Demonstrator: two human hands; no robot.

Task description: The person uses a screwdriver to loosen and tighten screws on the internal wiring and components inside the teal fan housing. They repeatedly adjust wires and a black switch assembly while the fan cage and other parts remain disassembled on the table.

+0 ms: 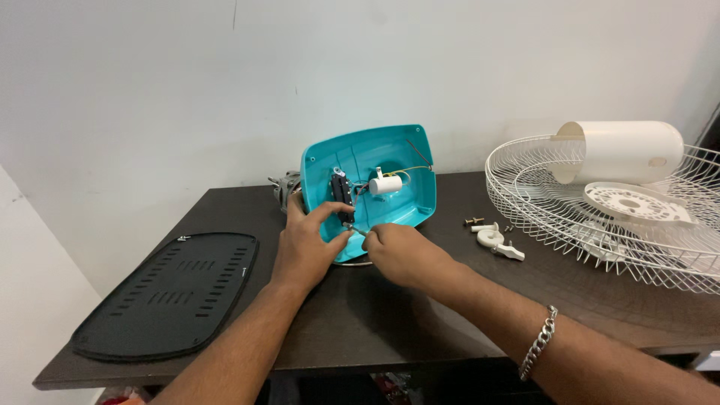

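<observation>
Two hands, left (304, 244) gripping one teal housing (371, 184), right (401, 251) pinching one thin tool (357, 230), one black panel (169, 292).

This looks like a simple room in a home used as a small repair corner. A dark wooden table (360, 315) stands against a plain white wall (150, 90), and fan parts lie on it: a white wire guard (540, 217) and a black vented cover (169, 292).

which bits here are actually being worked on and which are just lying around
Being worked on: teal housing, held by the left hand; thin tool in the right hand; white capacitor inside.

Lying about: black vented panel, white wire grille, white cylinder cover, small white clips and screws.
</observation>
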